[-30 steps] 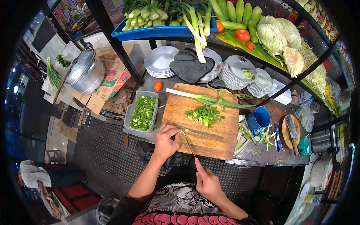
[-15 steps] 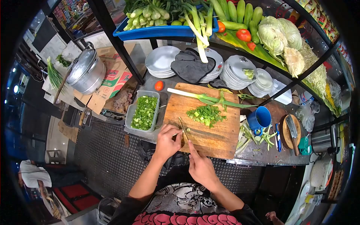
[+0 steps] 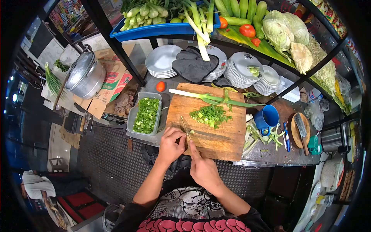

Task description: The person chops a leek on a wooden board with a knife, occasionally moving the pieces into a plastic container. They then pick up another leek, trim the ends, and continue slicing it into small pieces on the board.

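Observation:
My right hand (image 3: 204, 169) holds a knife (image 3: 184, 124), index finger stretched along it, with the blade pointing away over the near left part of the wooden cutting board (image 3: 228, 144). Just left of the blade, the fingers of my left hand (image 3: 170, 146) are pinched together; whatever they hold is hidden. A small pale green slice (image 3: 192, 132) lies by the blade. Farther up the board are a pile of chopped greens (image 3: 212, 116) and a leek (image 3: 193, 94) with a white stalk. Left of the board stands a plastic container (image 3: 133, 121) of chopped green onion (image 3: 146, 115).
Behind the board are stacked plates (image 3: 164, 62), a dark cloth (image 3: 193, 65) and a tomato (image 3: 160, 86). On the right are a blue mug (image 3: 266, 117), leek trimmings (image 3: 252, 135), blue pens (image 3: 286, 137) and another knife (image 3: 300, 127) on a round board. A vegetable shelf overhangs the back.
The whole view has shifted slightly. My right hand and the knife have moved a little closer to my left hand. The chopped pile and leek stay in place on the board.

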`<state>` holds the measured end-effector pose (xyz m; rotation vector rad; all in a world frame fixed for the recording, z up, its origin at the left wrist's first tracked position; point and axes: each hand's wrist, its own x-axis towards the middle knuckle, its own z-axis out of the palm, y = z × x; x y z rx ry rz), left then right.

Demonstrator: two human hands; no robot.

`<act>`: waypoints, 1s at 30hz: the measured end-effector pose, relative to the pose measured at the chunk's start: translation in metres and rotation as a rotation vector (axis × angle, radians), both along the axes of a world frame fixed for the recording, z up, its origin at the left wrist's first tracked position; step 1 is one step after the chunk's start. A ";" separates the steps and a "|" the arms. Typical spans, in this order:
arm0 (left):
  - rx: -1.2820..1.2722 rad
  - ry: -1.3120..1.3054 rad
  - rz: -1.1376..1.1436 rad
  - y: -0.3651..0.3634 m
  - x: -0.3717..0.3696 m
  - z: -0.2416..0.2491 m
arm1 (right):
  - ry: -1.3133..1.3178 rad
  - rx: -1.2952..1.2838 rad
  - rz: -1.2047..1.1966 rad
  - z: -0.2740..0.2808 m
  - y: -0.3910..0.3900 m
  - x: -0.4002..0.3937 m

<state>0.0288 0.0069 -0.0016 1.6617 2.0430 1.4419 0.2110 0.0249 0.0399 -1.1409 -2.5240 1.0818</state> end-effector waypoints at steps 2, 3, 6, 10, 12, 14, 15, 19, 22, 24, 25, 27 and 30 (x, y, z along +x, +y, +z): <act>0.001 0.006 0.011 0.000 0.001 0.000 | 0.092 0.071 -0.031 -0.012 -0.008 0.007; 0.003 0.009 0.017 0.001 0.001 0.000 | 0.101 0.092 -0.034 -0.015 -0.015 0.013; 0.016 0.000 0.027 0.001 0.002 0.000 | 0.055 0.121 -0.022 -0.016 -0.032 0.042; 0.003 0.010 0.022 0.001 0.001 -0.002 | 0.178 -0.041 -0.041 -0.011 -0.040 0.070; -0.003 0.020 0.021 0.002 0.001 -0.001 | 0.170 -0.024 -0.049 -0.012 -0.037 0.064; 0.004 0.018 0.024 0.002 0.002 0.001 | 0.152 -0.016 -0.049 -0.010 -0.029 0.053; 0.007 0.019 0.028 0.002 0.002 0.002 | 0.139 -0.018 -0.043 -0.009 -0.024 0.045; 0.006 0.026 0.021 0.001 0.000 -0.004 | 0.215 0.052 -0.031 -0.018 -0.013 0.019; 0.021 0.022 0.012 0.001 -0.001 -0.003 | 0.147 -0.019 -0.045 -0.010 -0.011 0.011; 0.020 0.031 0.006 0.000 -0.002 -0.005 | 0.112 -0.042 -0.044 -0.006 -0.010 0.008; 0.015 0.025 0.007 0.000 -0.001 -0.005 | 0.095 -0.053 -0.046 -0.005 -0.009 0.006; 0.007 0.016 0.004 0.000 -0.001 -0.004 | 0.068 -0.055 -0.040 -0.005 -0.007 0.004; -0.005 0.018 0.001 0.000 -0.001 -0.002 | 0.051 -0.045 -0.037 -0.008 -0.006 0.001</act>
